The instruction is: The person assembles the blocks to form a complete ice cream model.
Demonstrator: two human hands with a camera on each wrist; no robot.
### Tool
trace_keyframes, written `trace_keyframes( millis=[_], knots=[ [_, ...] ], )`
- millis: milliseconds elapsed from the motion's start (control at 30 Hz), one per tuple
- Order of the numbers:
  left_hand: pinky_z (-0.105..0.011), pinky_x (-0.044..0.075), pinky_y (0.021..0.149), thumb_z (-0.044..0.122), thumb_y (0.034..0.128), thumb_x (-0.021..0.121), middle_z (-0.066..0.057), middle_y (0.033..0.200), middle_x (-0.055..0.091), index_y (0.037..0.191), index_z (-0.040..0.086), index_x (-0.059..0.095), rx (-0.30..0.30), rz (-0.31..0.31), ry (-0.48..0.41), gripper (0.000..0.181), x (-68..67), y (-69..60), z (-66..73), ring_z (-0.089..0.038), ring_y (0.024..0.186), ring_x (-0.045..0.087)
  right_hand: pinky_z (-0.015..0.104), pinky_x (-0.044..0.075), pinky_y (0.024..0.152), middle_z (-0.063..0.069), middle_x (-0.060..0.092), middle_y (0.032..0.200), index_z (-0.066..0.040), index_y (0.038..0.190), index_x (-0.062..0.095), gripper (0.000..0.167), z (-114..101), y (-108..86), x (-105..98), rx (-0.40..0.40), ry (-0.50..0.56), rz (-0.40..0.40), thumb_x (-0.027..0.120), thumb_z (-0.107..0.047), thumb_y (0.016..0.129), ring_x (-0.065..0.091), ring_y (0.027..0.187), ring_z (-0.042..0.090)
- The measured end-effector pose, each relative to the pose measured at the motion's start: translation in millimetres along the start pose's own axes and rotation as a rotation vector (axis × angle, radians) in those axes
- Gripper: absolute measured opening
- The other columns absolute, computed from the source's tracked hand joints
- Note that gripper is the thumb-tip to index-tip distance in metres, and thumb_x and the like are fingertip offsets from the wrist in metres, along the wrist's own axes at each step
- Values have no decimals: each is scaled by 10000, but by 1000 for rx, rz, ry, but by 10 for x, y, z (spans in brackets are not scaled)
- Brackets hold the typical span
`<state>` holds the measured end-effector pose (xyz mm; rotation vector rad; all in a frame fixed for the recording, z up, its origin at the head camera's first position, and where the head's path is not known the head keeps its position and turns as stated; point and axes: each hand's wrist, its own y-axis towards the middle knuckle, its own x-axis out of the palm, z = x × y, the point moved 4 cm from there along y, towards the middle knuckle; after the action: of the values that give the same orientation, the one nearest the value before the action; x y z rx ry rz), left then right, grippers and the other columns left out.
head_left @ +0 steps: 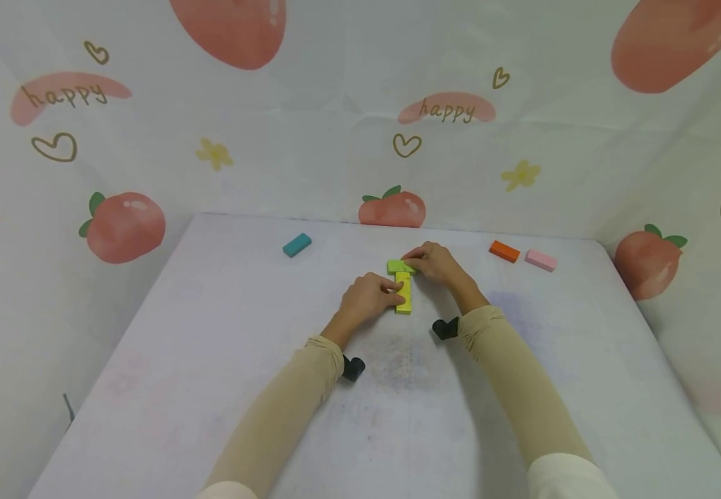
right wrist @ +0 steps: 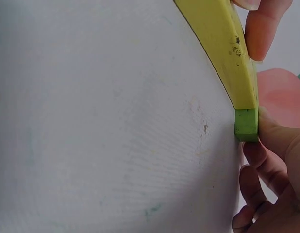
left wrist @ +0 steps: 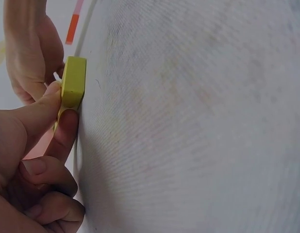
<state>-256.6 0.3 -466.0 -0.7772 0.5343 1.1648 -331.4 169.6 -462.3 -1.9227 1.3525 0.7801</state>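
A yellow block [head_left: 403,305] lies lengthwise, its far end meeting a green block [head_left: 394,267] set crosswise, like a T. My left hand [head_left: 368,299] pinches the yellow block by its long sides. In the left wrist view, thumb and a finger of the left hand [left wrist: 36,160] hold the yellow block [left wrist: 74,77]. My right hand [head_left: 438,266] pinches the right end of the green block. The right wrist view has the right hand [right wrist: 278,170] at the green block [right wrist: 246,125], which touches the yellow block [right wrist: 223,48].
A blue block [head_left: 297,244] lies at the back left of the white table [head_left: 211,312]. At the back right are an orange block [head_left: 505,251] and a pink block [head_left: 541,260]. A printed curtain [head_left: 310,138] stands behind the table. Black wrist pieces [head_left: 353,369] stick out below the sleeves.
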Motion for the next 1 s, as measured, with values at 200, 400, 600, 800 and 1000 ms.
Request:
trace_keyframes(
  millis=[200,400,600,800,1000],
  knots=[
    [-323,508,718,460,875,784,47,1135,773,1275,365,708,-1,2,4,418,0,-10,10,-176,1003,697,397,451,939,150,649,1169,-61,1213,751,289,-7,-37,0,-9,0,11,618,-236,1026,555,1036,260],
    [-324,503,709,457,870,790,46,1105,773,1265,364,715,-7,0,21,413,-8,-15,18,-169,961,694,376,449,901,149,653,1142,-56,1200,756,279,-5,-51,11,-41,-13,19,617,-220,1023,565,1015,257],
    [-345,523,737,459,866,791,48,1132,771,1252,370,725,-8,-9,49,402,-32,-28,31,-189,1016,703,343,423,854,150,647,1127,-64,1202,757,271,-6,-84,5,-47,-10,23,625,-213,1019,552,986,256],
    [-332,518,720,466,866,789,52,1110,772,1254,365,726,3,-14,40,406,-22,-12,19,-174,979,702,336,422,848,154,654,1133,-65,1203,756,274,-17,-83,0,-60,-31,19,624,-217,1017,559,995,258],
    [-292,476,658,437,871,795,64,1041,764,1283,361,710,18,-7,42,428,-18,-21,32,-129,876,672,346,422,856,149,645,1143,-78,1234,742,297,-8,-81,-5,-43,-47,-2,617,-247,1024,547,1001,256]
  ],
)
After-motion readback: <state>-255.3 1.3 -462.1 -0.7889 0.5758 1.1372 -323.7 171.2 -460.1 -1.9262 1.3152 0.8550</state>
